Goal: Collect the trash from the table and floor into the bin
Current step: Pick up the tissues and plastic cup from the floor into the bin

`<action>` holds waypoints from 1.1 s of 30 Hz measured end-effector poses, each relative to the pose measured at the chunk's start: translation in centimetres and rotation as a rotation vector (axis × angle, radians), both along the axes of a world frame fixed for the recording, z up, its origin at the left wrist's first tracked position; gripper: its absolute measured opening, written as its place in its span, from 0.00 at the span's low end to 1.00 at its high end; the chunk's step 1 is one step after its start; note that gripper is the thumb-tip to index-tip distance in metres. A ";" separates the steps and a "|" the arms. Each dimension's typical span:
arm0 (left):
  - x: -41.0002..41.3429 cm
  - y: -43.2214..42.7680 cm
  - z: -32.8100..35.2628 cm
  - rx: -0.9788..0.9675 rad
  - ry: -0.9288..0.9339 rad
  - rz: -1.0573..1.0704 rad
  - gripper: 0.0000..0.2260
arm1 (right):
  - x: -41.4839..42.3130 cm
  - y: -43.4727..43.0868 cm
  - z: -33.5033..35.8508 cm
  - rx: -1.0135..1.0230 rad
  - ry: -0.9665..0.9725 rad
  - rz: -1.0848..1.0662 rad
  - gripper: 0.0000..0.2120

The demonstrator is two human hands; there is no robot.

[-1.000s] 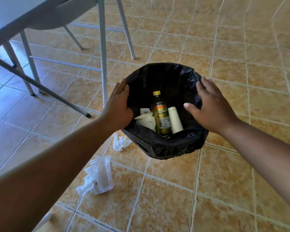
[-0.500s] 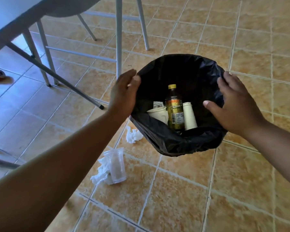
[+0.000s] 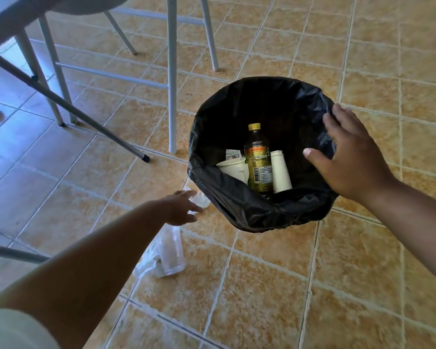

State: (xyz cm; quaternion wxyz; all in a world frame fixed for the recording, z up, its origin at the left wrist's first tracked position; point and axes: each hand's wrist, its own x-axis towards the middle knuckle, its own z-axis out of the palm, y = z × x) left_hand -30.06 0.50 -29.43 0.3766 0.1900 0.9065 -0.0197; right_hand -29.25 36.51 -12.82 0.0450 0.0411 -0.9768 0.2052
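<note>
Right hand (image 3: 350, 159) over bin (image 3: 249, 212) holding bottle (image 3: 258, 159), cup (image 3: 233, 167).

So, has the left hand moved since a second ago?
Yes. The left hand has left the rim of the bin and dropped down to the crumpled tissue lying beside it.

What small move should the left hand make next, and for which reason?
Probably pinch the crumpled tissue with the left hand and lift it. That hand is open, with its fingertips right at the tissue, which lies on the floor beside the bin. The right hand is at the bin's rim. The clear plastic cup lies nearer the person and can wait.
</note>
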 end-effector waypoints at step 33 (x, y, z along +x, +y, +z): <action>-2.2 10.0 20.2 0.941 0.676 0.205 0.15 | 0.0 0.0 -0.2 -0.030 0.027 0.006 0.33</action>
